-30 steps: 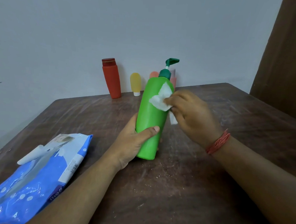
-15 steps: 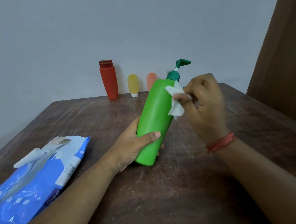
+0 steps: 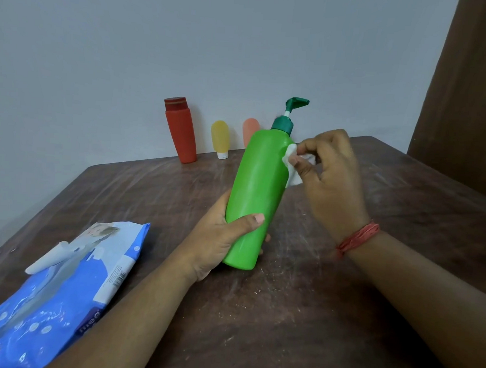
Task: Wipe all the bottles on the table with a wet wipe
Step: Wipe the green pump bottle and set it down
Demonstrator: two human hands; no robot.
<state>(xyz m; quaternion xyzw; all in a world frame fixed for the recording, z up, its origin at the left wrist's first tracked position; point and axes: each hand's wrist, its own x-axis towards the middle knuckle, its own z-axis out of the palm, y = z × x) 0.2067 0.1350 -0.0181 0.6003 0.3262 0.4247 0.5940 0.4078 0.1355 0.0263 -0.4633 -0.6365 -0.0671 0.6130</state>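
Observation:
A tall green pump bottle [image 3: 257, 190] with a dark green pump head leans to the right over the table's middle. My left hand [image 3: 219, 239] grips its lower half, thumb across the front. My right hand [image 3: 331, 174] pinches a crumpled white wet wipe [image 3: 292, 165] and presses it against the bottle's upper right side, just below the shoulder. At the back by the wall stand a red bottle [image 3: 181, 131], a small yellow tube [image 3: 220, 139] and an orange tube [image 3: 250, 130], the last partly hidden behind the green bottle.
A blue pack of wet wipes [image 3: 56, 289] with its flap lifted lies at the front left of the scratched brown table [image 3: 299, 313]. A grey wall runs along the back. A brown curtain [image 3: 472, 83] hangs at the right.
My right hand moved the wipe from the bottle's front to its upper right side. The bottle tilted further right, and the orange tube came into view behind it.

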